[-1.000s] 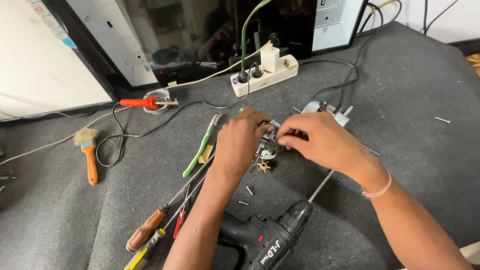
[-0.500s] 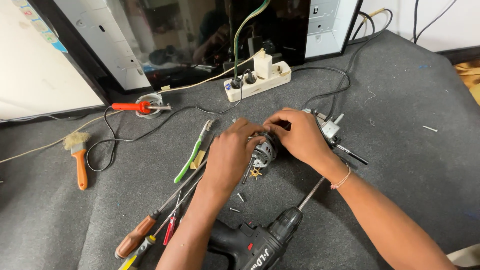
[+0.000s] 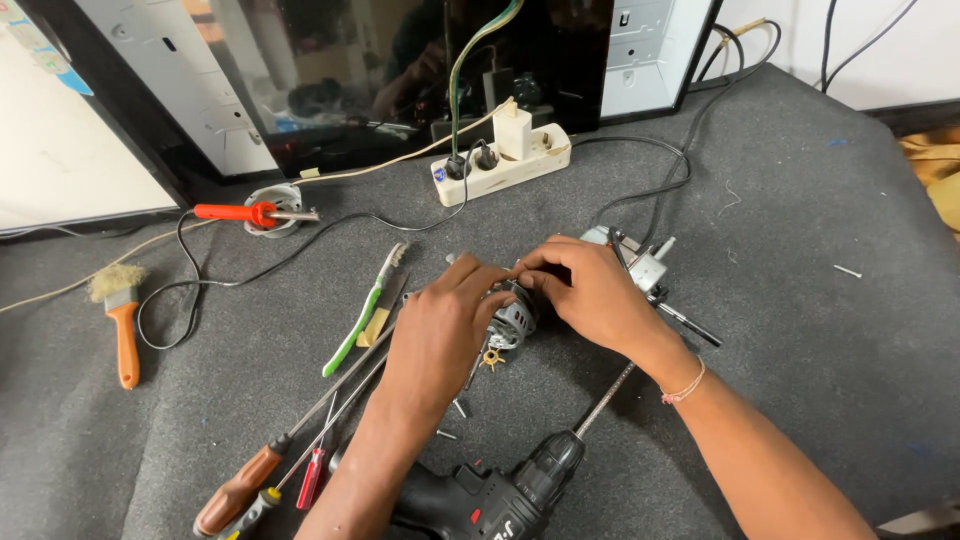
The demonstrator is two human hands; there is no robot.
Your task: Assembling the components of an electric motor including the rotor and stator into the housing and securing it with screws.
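Both hands meet over a small grey electric motor (image 3: 512, 318) on the dark felt-covered table (image 3: 800, 330). My left hand (image 3: 440, 325) curls over the motor's left side, fingers closed on it. My right hand (image 3: 590, 292) grips it from the right and top, fingertips pinched near its upper edge. A small brass gear-like part (image 3: 491, 358) lies just below the motor. A metal bracket piece with a shaft (image 3: 650, 270) sits behind my right hand. Most of the motor is hidden by my fingers.
A black cordless drill (image 3: 490, 490) lies near the front edge, its bit pointing up-right. Screwdrivers (image 3: 260, 470), green-handled pliers (image 3: 360, 320), loose screws (image 3: 455, 410), an orange brush (image 3: 122, 320), a soldering iron (image 3: 245, 212) and a white power strip (image 3: 500, 160) surround the work.
The view has shifted and drawn closer. My hands have stayed on the motor, with the right fingers moved slightly over its top.
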